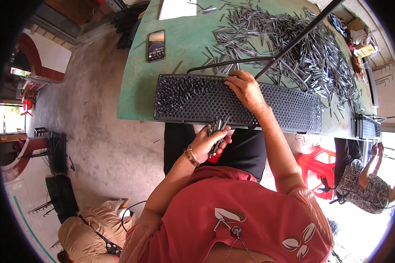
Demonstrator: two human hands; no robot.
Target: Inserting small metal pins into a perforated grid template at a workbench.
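A bundle of thin dark metal rods [216, 131] stands up out of my left hand [202, 144], whose fingers are wrapped round it just off the table's near edge. In front of me lies a long black perforated rack [289, 105] with rows of round holes. Many holes at its left end and along its far left side have rods in them. My right hand [249, 92] is over the middle of the rack near its far edge, fingertips bent and pressed together at the holes. Anything small between those fingertips is hidden.
A large heap of loose rods [289, 48] covers the far right of the green table [138, 87]. A phone [156, 45] and white paper [177, 8] lie at the left. A black metal bar [296, 37] slants above the rack. Another person [366, 186] is beside a red stool [316, 168].
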